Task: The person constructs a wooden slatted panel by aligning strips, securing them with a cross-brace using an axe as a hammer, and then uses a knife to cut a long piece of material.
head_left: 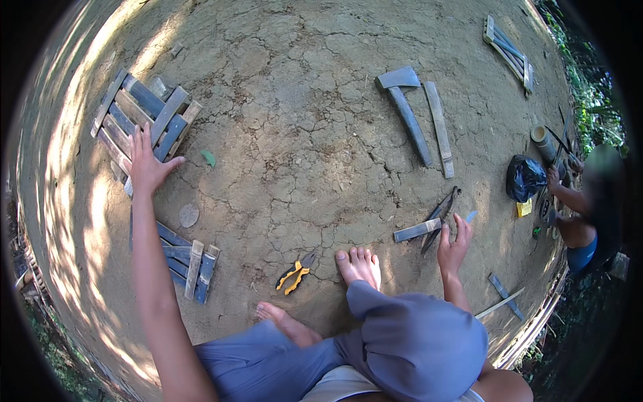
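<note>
Yellow and black on the pliers (301,271) at lower centre, grey-blue on my trousers (418,342) along the bottom! I see brown and slate-blue slats (134,106) mixing upper left, a bright green leaf (208,157) left of centre.

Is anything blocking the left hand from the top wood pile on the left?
Nothing visible. The left hand overlaps the wood pile in this view; the green leaf lies to the right, out of the way.
</note>
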